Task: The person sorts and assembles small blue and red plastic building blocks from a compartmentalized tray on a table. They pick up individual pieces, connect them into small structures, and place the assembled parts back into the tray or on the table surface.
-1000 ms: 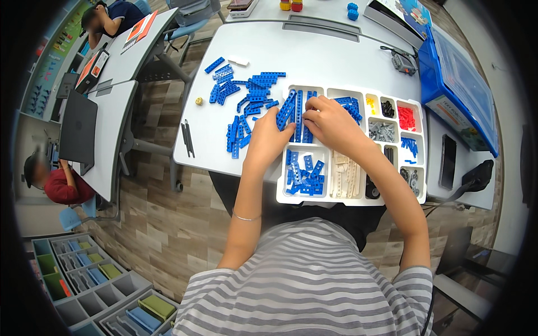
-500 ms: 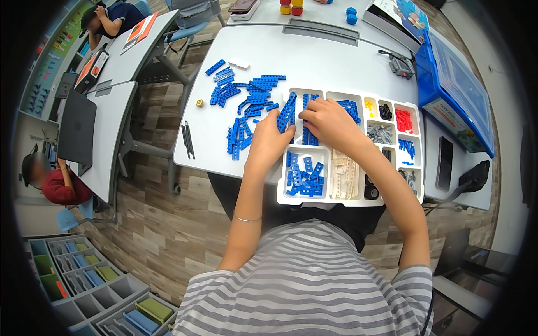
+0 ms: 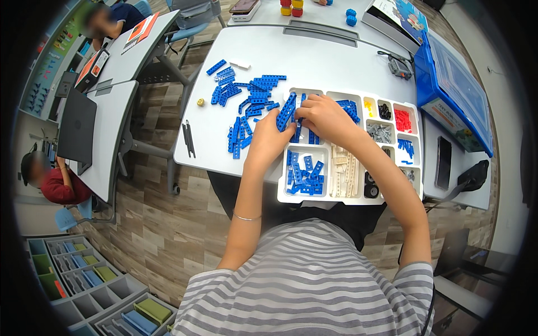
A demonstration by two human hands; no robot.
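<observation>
Hands [image 3: 297, 126] still over sorting tray [image 3: 412, 190]

Bright, even overhead light, soft shadows, sharp centre; fisheye bending and a black vignette at the rim.

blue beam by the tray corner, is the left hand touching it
Touching. The head view shows the left hand with fingertips pressed against the long blue beam at the sorting tray edge.

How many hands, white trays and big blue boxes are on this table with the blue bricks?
Hands: 2 (left hand, right hand)
White sorting tray: 1
Blue box: 1
Total: 4
</observation>
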